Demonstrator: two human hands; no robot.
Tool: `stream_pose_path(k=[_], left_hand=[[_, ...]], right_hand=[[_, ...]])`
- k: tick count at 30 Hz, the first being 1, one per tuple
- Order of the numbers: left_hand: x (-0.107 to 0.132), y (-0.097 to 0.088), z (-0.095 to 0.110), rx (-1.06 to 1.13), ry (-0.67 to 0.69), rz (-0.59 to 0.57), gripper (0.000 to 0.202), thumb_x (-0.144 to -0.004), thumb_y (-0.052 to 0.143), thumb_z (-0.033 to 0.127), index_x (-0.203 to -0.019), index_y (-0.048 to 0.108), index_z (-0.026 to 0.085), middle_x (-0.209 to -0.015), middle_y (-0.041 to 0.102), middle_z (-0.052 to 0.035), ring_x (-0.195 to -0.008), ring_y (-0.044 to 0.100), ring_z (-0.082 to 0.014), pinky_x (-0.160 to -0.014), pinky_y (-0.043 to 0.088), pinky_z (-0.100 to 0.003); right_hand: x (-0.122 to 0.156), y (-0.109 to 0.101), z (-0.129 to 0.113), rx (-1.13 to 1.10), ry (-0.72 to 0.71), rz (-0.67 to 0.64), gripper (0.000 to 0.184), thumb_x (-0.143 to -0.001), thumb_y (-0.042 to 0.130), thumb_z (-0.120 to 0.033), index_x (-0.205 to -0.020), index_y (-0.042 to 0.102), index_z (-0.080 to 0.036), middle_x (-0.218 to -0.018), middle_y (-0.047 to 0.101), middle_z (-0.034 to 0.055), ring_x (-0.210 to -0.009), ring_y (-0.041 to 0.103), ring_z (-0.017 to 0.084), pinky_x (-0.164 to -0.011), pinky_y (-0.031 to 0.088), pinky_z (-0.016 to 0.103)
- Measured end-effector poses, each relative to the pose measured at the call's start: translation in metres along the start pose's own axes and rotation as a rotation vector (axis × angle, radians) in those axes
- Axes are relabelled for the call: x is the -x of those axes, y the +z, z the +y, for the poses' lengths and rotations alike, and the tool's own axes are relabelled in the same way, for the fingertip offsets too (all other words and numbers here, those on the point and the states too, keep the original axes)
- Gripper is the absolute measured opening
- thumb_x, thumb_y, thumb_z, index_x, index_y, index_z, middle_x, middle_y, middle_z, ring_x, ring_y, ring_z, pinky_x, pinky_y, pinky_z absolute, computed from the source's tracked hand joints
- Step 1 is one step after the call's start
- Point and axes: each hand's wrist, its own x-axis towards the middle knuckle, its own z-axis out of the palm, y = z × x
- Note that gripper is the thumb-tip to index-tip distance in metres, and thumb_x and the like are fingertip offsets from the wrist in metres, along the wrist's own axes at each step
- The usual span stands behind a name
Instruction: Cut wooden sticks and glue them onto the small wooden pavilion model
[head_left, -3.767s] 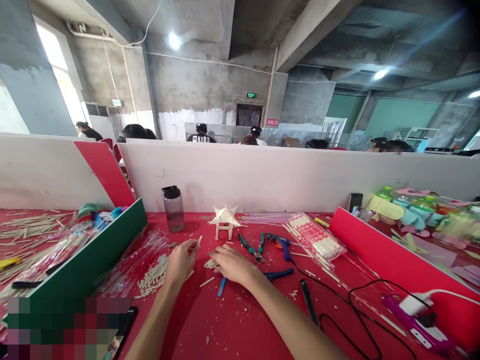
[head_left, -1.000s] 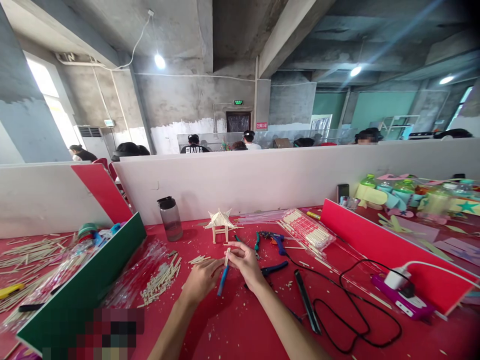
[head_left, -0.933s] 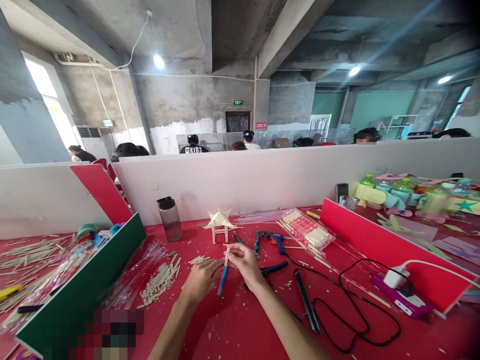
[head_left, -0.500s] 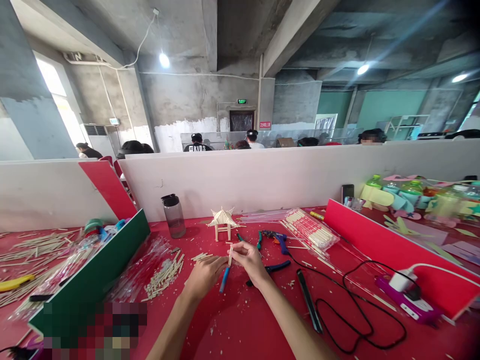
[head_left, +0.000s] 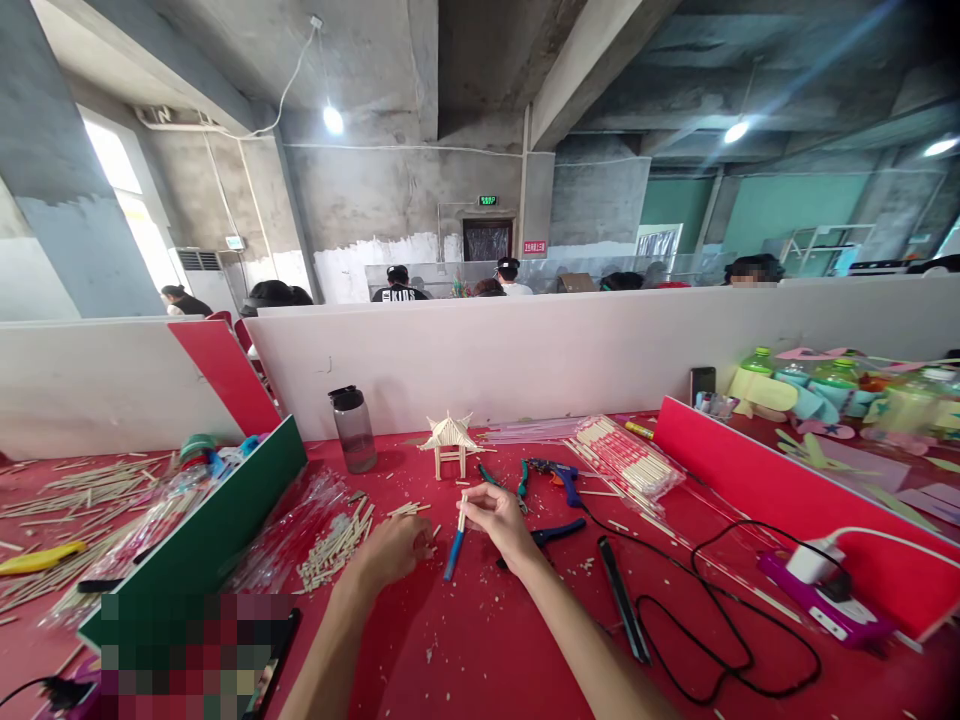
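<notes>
My right hand (head_left: pixel 495 520) pinches a short pale wooden stick (head_left: pixel 463 512) upright between thumb and fingertips. In line below the stick is a blue pen-like piece (head_left: pixel 454 556); whether the two are joined I cannot tell. Left of it, apart from the stick, my left hand (head_left: pixel 394 550) hovers low over the table with its fingers loosely bent, and I see nothing in them. A small pavilion model of wooden sticks (head_left: pixel 450 437) stands just beyond my hands. Close to my left hand lie a heap of cut sticks (head_left: pixel 337 542) and several loose sticks (head_left: pixel 409 509).
A dark bottle (head_left: pixel 351 430) stands at the back left. Blue-handled pliers (head_left: pixel 559 532), a glue gun (head_left: pixel 559 478), a packet of sticks (head_left: pixel 626 460), a black cutter (head_left: pixel 624 600) and a looping cable lie right. Green (head_left: pixel 202 530) and red (head_left: pixel 795 510) boards flank the table.
My left hand has drawn away from the stick, to the left and slightly down. My right hand keeps its pinch on the stick. The view has shifted slightly.
</notes>
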Motion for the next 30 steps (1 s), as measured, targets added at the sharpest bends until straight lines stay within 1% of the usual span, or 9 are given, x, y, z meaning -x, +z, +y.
stream_pose_path(k=[3, 5, 7, 9, 11, 14, 17, 21, 30], left_hand=[[0.000, 0.013, -0.004, 0.045, 0.017, 0.013, 0.015, -0.070, 0.056, 0.012, -0.074, 0.066, 0.023, -0.070, 0.068, -0.0027, -0.062, 0.060, -0.0174, -0.055, 0.031, -0.024], [-0.001, 0.016, -0.005, 0.072, 0.010, 0.042, 0.011, -0.071, 0.057, 0.015, -0.074, 0.066, 0.021, -0.070, 0.067, -0.0029, -0.060, 0.058, -0.0177, -0.055, 0.032, -0.025], [-0.003, 0.012, -0.003, 0.118, -0.009, 0.066, 0.007, -0.074, 0.059, 0.021, -0.075, 0.066, 0.020, -0.070, 0.067, -0.0030, -0.061, 0.058, -0.0179, -0.056, 0.034, -0.026], [-0.004, 0.005, 0.002, 0.199, -0.010, 0.078, 0.012, -0.077, 0.058, 0.026, -0.079, 0.068, 0.019, -0.073, 0.069, -0.0035, -0.064, 0.059, -0.0180, -0.058, 0.038, -0.026], [-0.005, -0.002, 0.010, 0.326, -0.004, 0.089, 0.017, -0.081, 0.057, 0.030, -0.082, 0.069, 0.017, -0.075, 0.070, -0.0039, -0.067, 0.059, -0.0177, -0.061, 0.041, -0.026], [-0.008, -0.005, 0.021, 0.562, -0.041, 0.114, 0.024, -0.082, 0.058, 0.037, -0.084, 0.067, 0.015, -0.070, 0.067, -0.0030, -0.062, 0.057, -0.0156, -0.060, 0.043, -0.026], [-0.012, 0.001, 0.028, 0.774, -0.056, 0.127, 0.028, -0.080, 0.063, 0.041, -0.086, 0.065, 0.014, -0.068, 0.064, -0.0013, -0.059, 0.056, -0.0136, -0.060, 0.045, -0.026], [-0.016, 0.008, 0.036, 0.945, -0.055, 0.186, 0.034, -0.073, 0.073, 0.046, -0.085, 0.064, 0.015, -0.076, 0.064, -0.0019, -0.064, 0.059, -0.0132, -0.062, 0.047, -0.025], [-0.018, 0.014, 0.042, 1.045, -0.122, 0.241, 0.042, -0.063, 0.082, 0.049, -0.081, 0.065, 0.015, -0.073, 0.064, -0.0002, -0.062, 0.061, -0.0131, -0.060, 0.050, -0.026]], right_hand=[[0.000, 0.000, -0.001, 0.013, 0.002, -0.004, 0.045, -0.055, 0.088, -0.049, -0.082, 0.070, -0.018, -0.078, 0.072, 0.0032, -0.068, 0.067, 0.018, -0.065, 0.057, 0.032], [0.000, 0.000, -0.001, 0.023, 0.009, -0.004, 0.045, -0.054, 0.088, -0.049, -0.082, 0.070, -0.019, -0.078, 0.072, 0.0034, -0.069, 0.067, 0.020, -0.066, 0.057, 0.033], [0.000, 0.000, -0.002, 0.031, 0.015, -0.005, 0.045, -0.054, 0.088, -0.049, -0.081, 0.070, -0.019, -0.079, 0.072, 0.0035, -0.070, 0.068, 0.020, -0.066, 0.057, 0.033], [0.000, 0.000, -0.001, 0.037, 0.019, -0.009, 0.044, -0.055, 0.088, -0.049, -0.081, 0.070, -0.019, -0.079, 0.072, 0.0033, -0.071, 0.068, 0.020, -0.067, 0.057, 0.032], [0.000, 0.000, 0.001, 0.033, 0.021, -0.018, 0.043, -0.057, 0.087, -0.048, -0.082, 0.070, -0.019, -0.080, 0.072, 0.0028, -0.072, 0.067, 0.019, -0.067, 0.056, 0.031], [-0.001, 0.001, 0.006, 0.017, 0.021, -0.034, 0.042, -0.057, 0.087, -0.048, -0.084, 0.070, -0.019, -0.081, 0.072, 0.0026, -0.073, 0.068, 0.019, -0.069, 0.057, 0.032], [-0.001, 0.002, 0.009, 0.027, 0.025, -0.039, 0.044, -0.057, 0.087, -0.049, -0.084, 0.071, -0.020, -0.082, 0.072, 0.0029, -0.073, 0.068, 0.020, -0.069, 0.057, 0.033], [0.000, 0.004, 0.007, 0.014, 0.035, -0.029, 0.045, -0.053, 0.088, -0.050, -0.083, 0.072, -0.020, -0.081, 0.072, 0.0029, -0.075, 0.069, 0.022, -0.070, 0.057, 0.036], [0.001, 0.005, 0.003, 0.009, 0.039, -0.029, 0.042, -0.053, 0.088, -0.048, -0.080, 0.072, -0.021, -0.078, 0.072, 0.0026, -0.074, 0.069, 0.023, -0.071, 0.057, 0.037]])
